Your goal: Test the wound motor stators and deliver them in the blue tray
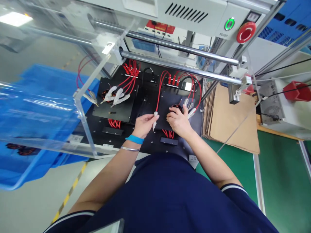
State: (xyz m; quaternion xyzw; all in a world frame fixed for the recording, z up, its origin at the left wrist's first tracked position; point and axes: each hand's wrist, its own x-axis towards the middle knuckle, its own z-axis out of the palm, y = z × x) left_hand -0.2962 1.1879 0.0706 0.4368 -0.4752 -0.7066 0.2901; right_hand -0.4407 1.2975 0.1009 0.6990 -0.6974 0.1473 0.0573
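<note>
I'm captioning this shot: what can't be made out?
All in the head view:
White clip: partly hidden by the left hand.
Dark coil: partly covered by the right hand.
Dark parts in blue bin: blurred behind the clear panel.
Pale item: cut off by the bottom edge.

This is a factory workshop, as shown by a machine (216, 13) with a lit power button (229, 24), a red stop button (246, 32) and steel rails (179, 67), clips (119, 97) on red wires (159, 90), a blue bin (48, 90) and striped floor tape (69, 194).
</note>
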